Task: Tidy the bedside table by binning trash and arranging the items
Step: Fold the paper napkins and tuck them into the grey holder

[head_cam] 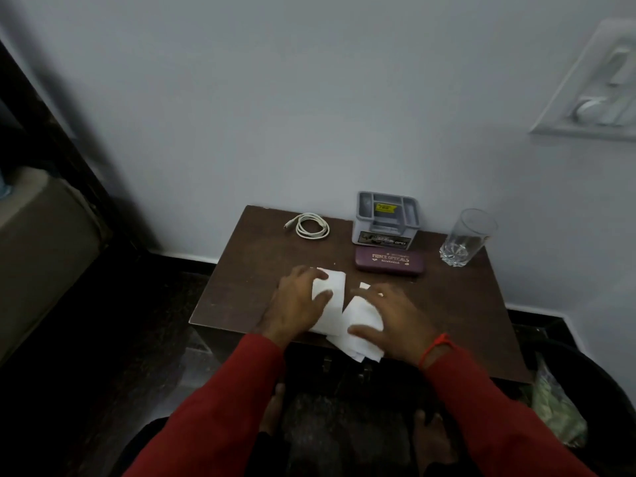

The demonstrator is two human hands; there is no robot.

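Two white papers [335, 313] are lying at the front edge of the tabletop [247, 270], partly overhanging it, directly under both grips. The left hand [296, 301] is laid flat with spread fingers on the left sheet; the right hand [385, 316] is laid likewise on the right sheet. Nothing is pinched. The bin [585, 390] stands low on the right, nearer the right hand. "PRINCE OPTICALS" can be read on the maroon case [389, 262]; the label on the grey organizer [385, 218] cannot be read.
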